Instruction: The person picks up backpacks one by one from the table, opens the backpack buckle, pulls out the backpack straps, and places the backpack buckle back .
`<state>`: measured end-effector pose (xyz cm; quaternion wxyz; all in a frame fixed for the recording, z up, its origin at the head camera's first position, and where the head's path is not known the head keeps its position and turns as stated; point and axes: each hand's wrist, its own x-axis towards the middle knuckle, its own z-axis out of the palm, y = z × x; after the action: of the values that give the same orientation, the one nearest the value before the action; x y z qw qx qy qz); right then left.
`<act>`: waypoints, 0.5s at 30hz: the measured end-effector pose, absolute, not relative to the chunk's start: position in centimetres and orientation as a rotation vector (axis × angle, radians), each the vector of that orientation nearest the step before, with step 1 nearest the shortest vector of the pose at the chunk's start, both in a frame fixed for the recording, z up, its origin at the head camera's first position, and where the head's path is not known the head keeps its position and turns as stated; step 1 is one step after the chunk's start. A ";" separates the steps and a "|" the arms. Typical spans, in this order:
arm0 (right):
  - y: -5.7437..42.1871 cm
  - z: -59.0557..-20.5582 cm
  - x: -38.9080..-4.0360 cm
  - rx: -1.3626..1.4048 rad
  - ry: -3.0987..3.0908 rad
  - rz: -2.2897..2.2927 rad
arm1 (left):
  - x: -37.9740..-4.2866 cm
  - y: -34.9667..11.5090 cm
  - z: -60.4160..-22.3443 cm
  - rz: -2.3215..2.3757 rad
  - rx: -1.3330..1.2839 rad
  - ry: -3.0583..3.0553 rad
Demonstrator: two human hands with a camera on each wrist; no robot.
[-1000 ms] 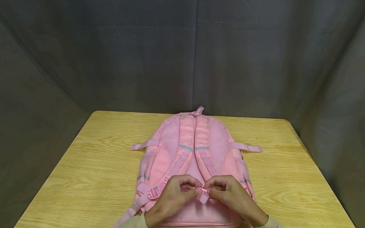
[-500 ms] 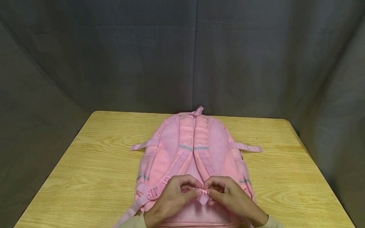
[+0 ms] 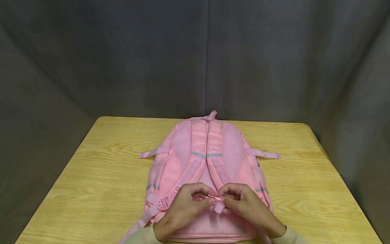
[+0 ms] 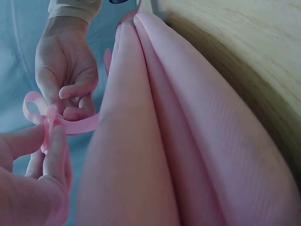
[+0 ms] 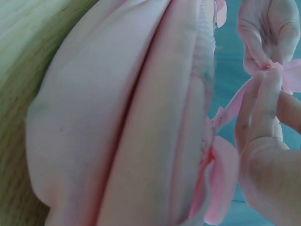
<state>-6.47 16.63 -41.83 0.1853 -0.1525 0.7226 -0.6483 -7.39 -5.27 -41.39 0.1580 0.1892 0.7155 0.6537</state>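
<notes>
A pink backpack [image 3: 234, 142] lies with its shoulder straps facing up. Over its lower back panel, both hands meet at a pink webbing strap [image 3: 219, 206], whose short end hangs down between them. My left hand [image 3: 184, 206] pinches the strap between thumb and fingers. From the other side, my right hand [image 3: 248, 206] pinches it too, fingertips close to the left ones. In the left wrist view the strap [image 4: 80, 125] forms a small loop beside a narrow pink piece between the left fingertips. Fingers partly hide what lies in the pinch.
A wood-grain table [image 3: 91, 183] bears the backpack. Another strap with a plastic buckle [image 3: 164, 203] runs off toward the lower left. Short side straps [image 3: 264, 154] stick out over the table on both sides. A dark grey curtain [image 3: 146, 67] surrounds the back and sides.
The head view has tilted slightly, so everything sits a little higher in it. Both hands keep pinching the strap, and its hanging end has swung slightly to the right.
</notes>
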 end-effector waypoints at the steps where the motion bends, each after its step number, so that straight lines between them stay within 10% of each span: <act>1: 16.6 -41.8 -6.5 -0.425 2.025 -1.832 | -7.4 -5.3 -41.4 1.874 0.535 2.042; 15: 16.5 -42.1 -6.6 -0.580 2.025 -1.845 | -7.5 -5.5 -41.2 1.837 0.521 2.040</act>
<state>-6.64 16.50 -42.15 0.1701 -0.2041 0.7126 -0.6493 -7.46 -5.48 -41.20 0.1727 0.1837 0.7191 0.6475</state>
